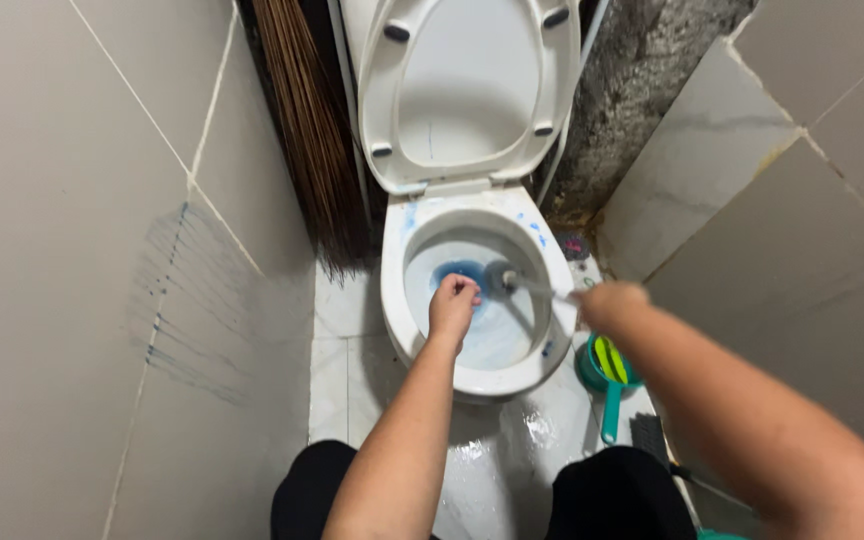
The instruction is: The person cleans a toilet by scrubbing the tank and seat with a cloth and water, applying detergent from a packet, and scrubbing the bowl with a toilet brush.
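Now, left hand: my left hand hangs over the middle of the toilet bowl, fingers curled into a loose fist; I cannot tell whether anything sits inside it.
Right hand: my right hand is clenched round the thin handle of the toilet brush, at the right rim of the bowl.
Brush: its head is down inside the bowl, just right of the blue cleaner pooled at the drain; the handle is blurred.
Risk, splash: I judge that a hard stroke of the brush could flick blue water onto the left hand, which is right above it, or over the rim.
Risk, slip: the floor near me is wet and shiny, so footing could go if weight shifts.
Risk, knock: the right forearm passes close over the teal scoop at the right of the bowl and could tip it.
Risk, seat: the raised seat leans at the far side and could drop if bumped.
Count, hands: two.
Count, bowl: one; seat: one.
Count, brush: one; teal scoop: one.
Count, broom: one bundle of brown bristles, far left against the wall.
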